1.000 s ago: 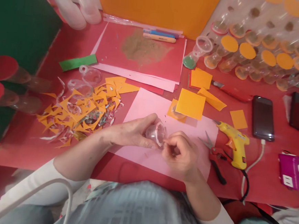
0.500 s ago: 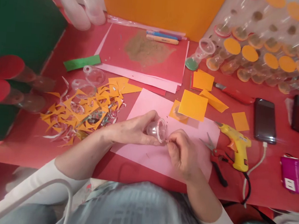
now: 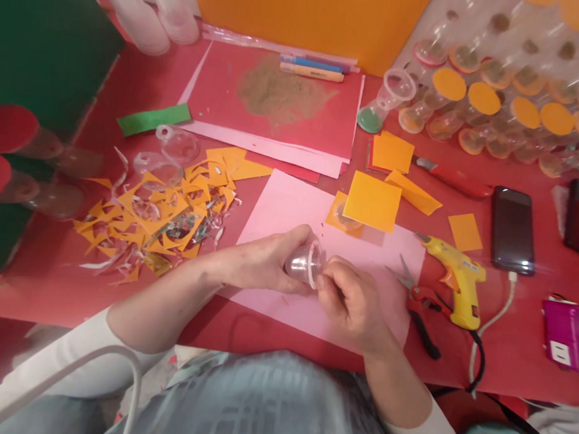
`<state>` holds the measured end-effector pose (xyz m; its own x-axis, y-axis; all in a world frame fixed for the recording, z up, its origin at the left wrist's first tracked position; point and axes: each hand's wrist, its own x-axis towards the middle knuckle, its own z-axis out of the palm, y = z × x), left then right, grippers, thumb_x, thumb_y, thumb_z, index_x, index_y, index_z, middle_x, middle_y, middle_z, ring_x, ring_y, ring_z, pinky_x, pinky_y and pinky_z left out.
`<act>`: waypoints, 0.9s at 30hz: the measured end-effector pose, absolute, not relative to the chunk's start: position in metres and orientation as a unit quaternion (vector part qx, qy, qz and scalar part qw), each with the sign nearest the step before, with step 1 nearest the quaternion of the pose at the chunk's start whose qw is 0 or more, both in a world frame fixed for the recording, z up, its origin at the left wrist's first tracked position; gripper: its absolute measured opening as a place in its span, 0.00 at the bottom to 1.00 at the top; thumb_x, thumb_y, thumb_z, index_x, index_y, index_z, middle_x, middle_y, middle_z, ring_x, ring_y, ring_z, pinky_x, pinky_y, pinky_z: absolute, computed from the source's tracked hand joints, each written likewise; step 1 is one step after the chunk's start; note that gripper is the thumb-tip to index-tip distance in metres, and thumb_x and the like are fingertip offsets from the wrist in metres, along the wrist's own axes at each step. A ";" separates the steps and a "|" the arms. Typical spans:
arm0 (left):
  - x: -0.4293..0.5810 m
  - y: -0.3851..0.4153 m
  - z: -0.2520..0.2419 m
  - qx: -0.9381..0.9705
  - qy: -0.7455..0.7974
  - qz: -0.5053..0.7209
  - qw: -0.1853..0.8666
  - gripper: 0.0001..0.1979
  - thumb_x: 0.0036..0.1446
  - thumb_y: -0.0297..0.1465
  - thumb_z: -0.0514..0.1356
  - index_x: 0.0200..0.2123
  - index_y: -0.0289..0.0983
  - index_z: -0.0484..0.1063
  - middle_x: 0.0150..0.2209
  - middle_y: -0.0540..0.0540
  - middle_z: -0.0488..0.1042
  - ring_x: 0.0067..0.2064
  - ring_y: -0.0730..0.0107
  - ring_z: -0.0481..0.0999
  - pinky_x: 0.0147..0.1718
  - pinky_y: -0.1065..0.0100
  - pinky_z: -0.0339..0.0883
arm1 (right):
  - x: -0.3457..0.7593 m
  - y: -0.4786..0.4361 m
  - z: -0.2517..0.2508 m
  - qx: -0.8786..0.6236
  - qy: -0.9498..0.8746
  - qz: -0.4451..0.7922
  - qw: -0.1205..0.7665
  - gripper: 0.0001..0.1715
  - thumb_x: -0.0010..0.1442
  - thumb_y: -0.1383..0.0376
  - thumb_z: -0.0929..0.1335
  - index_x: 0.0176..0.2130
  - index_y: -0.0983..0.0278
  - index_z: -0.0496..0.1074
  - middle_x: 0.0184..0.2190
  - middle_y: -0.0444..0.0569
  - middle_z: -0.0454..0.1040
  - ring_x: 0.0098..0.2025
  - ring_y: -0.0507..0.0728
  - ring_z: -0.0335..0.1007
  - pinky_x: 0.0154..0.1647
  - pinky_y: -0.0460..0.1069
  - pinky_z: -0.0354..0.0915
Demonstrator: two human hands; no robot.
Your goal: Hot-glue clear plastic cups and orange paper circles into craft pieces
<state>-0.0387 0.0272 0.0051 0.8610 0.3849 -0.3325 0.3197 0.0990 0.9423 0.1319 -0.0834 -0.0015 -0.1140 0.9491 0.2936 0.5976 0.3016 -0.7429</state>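
Note:
My left hand (image 3: 271, 259) is closed round a clear plastic bottle top (image 3: 306, 262), its wide rim turned to the right. At that rim the fingers of my right hand (image 3: 346, 292) are pinched together; whatever they hold is hidden or too small to make out. Both hands are over a pink sheet of paper (image 3: 280, 206). Just beyond them an orange paper square (image 3: 374, 200) covers part of another clear plastic piece (image 3: 342, 216), which stands on orange paper. Red-handled snips (image 3: 418, 297) lie open to the right of my right hand.
Orange paper scraps (image 3: 169, 214) are heaped at left. A yellow glue gun (image 3: 458, 277), a phone (image 3: 513, 228) and a red cutter knife (image 3: 453, 178) lie at right. Behind them stand several clear bottle-top hourglass shapes (image 3: 483, 102). Sand (image 3: 279, 92) covers part of a red sheet at the back.
Both hands and the bottle top have moved slightly down toward me. My right hand's pinched fingers are closer against the rim, and the view has shifted a little.

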 end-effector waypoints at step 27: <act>-0.038 0.027 0.001 0.672 0.246 0.057 0.696 0.20 0.53 0.39 0.67 0.38 0.39 0.58 0.35 0.51 0.69 0.33 0.72 0.69 0.30 0.70 0.64 | 0.135 -0.084 0.002 -0.556 -0.617 0.347 0.435 0.19 0.73 0.63 0.60 0.28 0.59 0.64 0.22 0.41 0.67 0.21 0.50 0.61 0.22 0.46 0.60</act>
<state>-0.0385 0.0273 0.0013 0.8723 0.4100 -0.2666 0.2524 0.0895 0.9635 0.1346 -0.0843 0.0019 -0.0021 0.9884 0.1515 0.3854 0.1406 -0.9120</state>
